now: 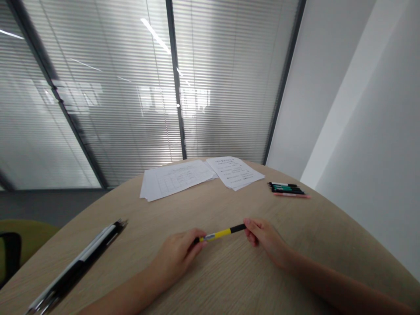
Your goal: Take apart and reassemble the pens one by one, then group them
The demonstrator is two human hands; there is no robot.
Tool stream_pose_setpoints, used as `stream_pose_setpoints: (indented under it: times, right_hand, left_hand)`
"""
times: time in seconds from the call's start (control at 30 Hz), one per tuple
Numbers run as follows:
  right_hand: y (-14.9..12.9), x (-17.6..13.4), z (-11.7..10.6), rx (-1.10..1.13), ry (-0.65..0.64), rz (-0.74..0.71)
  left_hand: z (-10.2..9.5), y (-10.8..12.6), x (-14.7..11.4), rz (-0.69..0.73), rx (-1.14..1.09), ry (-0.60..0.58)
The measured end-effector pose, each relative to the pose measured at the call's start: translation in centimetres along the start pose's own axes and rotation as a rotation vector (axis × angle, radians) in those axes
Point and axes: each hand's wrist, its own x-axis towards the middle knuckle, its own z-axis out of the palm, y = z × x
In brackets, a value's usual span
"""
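A yellow pen [223, 233] with a black grip section spans the gap between my two hands, slightly tilted up toward the right. My left hand [179, 250] pinches its left end, next to a silvery clip, between thumb and fingers. On the black right end, the fingertips of my right hand [265, 238] are closed. Whether the pen touches the wooden table [223, 280] beneath cannot be made out.
Printed paper sheets [177, 178] lie at the table's far side, beside another printed stack [234, 172]. Several pens, black, green and pink, form a row [287, 189] at right. Long black and white pens [78, 264] lie at left, near a green chair [29, 234].
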Motion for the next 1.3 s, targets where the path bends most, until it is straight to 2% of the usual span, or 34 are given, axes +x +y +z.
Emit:
stream_pose_setpoints:
  times: [0.17, 0.33, 0.6, 0.67, 0.73, 0.87, 0.97, 1.13, 1.3]
  right_hand:
    - [0.2, 0.0, -0.1, -0.012, 0.008, -0.018]
    - [0.3, 0.2, 0.0, 0.007, 0.021, 0.002]
    - [0.0, -0.1, 0.0, 0.012, -0.002, 0.000]
    - [0.0, 0.0, 0.0, 0.016, 0.008, 0.002]
    - [0.0, 0.0, 0.0, 0.021, 0.024, 0.007]
    - [-0.1, 0.1, 0.1, 0.025, 0.033, 0.025]
    - [-0.4, -0.1, 0.1, 0.021, 0.021, 0.020]
    - [-0.4, -0.1, 0.0, 0.032, 0.018, -0.012]
    - [-0.1, 0.1, 0.1, 0.107, 0.037, 0.021]
  left_hand:
    - [0.2, -0.1, 0.4, -0.240, -0.203, -0.119]
    - [1.0, -0.5, 0.5, -0.192, -0.373, -0.008]
    - [0.6, 0.5, 0.7, -0.438, -0.419, -0.149]
    - [0.7, 0.3, 0.8, -0.412, -0.486, -0.159]
    - [0.8, 0.2, 0.8, -0.330, -0.507, -0.117]
    - [0.7, 0.3, 0.6, -0.242, -0.385, -0.053]
    - [0.6, 0.5, 0.4, -0.286, -0.391, -0.065]
    - [0.8, 0.8, 0.3, -0.474, -0.531, -0.175]
    - [1.0, 0.7, 0.5, -0.549, -0.611, -0.124]
